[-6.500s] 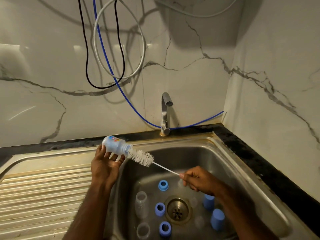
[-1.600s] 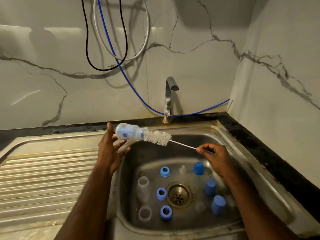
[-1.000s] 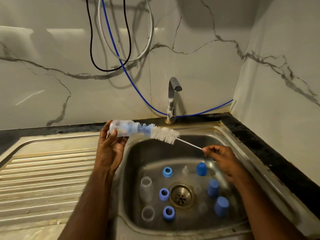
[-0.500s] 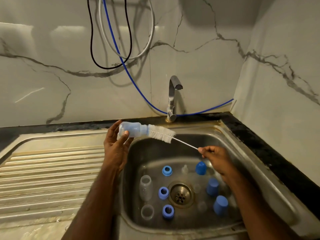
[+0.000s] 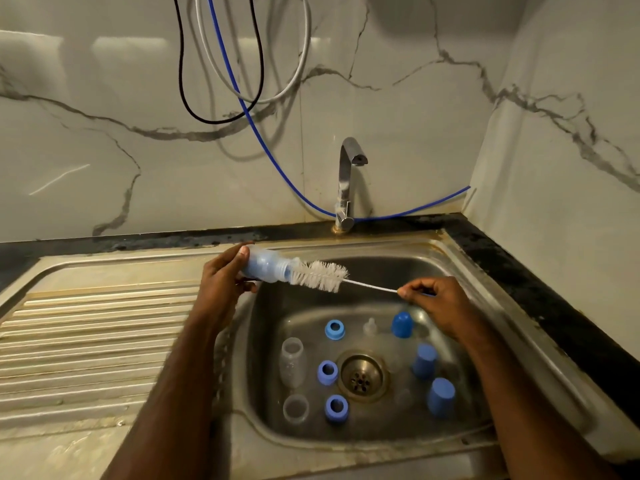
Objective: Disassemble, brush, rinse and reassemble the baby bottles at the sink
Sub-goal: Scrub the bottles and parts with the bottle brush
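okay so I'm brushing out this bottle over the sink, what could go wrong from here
1. The left hand holds the bottle by its base end only; a hard push of the brush might knock it loose into the sink.
2. The right hand pinches the thin wire handle far back, so it may flex and flick water.

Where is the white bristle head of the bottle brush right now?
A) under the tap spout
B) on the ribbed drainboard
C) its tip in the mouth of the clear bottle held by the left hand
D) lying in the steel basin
C: the white bristle brush enters the clear baby bottle gripped by the left hand, while the right hand pinches its wire handle.
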Demonstrator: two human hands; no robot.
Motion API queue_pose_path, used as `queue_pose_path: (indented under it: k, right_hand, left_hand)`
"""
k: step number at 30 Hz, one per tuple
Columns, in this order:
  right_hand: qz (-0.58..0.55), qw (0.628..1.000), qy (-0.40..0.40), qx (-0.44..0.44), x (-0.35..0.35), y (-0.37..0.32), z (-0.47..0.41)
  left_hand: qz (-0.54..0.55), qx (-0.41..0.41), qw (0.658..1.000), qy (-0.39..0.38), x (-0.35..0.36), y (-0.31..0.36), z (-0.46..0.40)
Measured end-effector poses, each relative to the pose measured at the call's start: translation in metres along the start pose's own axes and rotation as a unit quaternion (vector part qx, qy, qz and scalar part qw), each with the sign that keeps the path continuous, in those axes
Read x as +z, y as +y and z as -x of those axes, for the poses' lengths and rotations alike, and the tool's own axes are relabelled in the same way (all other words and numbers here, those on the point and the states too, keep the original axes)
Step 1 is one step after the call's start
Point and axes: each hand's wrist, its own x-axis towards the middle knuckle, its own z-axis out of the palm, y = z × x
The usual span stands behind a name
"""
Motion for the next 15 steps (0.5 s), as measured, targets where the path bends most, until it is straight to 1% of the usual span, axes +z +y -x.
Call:
queue_pose_path:
  k: [2,4,6,7,9,10,11,12,13,15]
  right_hand:
    - [-0.019,1.000,0.016,0.005,-0.008,0.001,-0.002]
    - [-0.012,1.000,-0.005,0.015,-0.005,0.001,0.001]
    - [0.014,0.999,-0.046,0.012,0.007,-0.001,0.003]
    - [0.015,0.999,-0.050,0.007,0.011,-0.001,0.003]
    - [-0.016,0.999,-0.025,0.013,0.003,-0.001,0.002]
    - [-0.027,0.999,-0.004,0.017,-0.003,0.000,0.000]
    - [-0.028,0.999,0.004,0.020,-0.007,0.002,-0.001]
    - [-0.022,1.000,-0.006,0.022,-0.007,0.002,0.000]
    - [-0.012,0.999,-0.028,0.022,-0.002,0.002,0.001]
    - [0.008,0.998,-0.058,0.016,0.010,0.003,0.001]
  left_hand:
    - [0.026,-0.001,0.999,0.031,-0.004,0.002,-0.001]
    - [0.043,0.000,0.997,0.057,-0.005,0.002,0.000]
    - [0.018,0.001,0.999,0.046,0.001,0.000,0.002]
    - [0.006,0.005,0.999,0.040,0.002,-0.002,0.002]
    - [0.018,0.013,0.999,0.048,0.000,-0.002,0.000]
    - [0.041,0.012,0.997,0.063,-0.003,0.000,-0.001]
    - [0.067,0.005,0.995,0.079,-0.006,0.001,-0.003]
    - [0.084,-0.004,0.993,0.085,-0.006,0.001,-0.001]
    - [0.092,-0.010,0.993,0.076,-0.004,0.001,0.001]
    - [0.086,-0.005,0.996,0.019,0.003,-0.001,0.007]
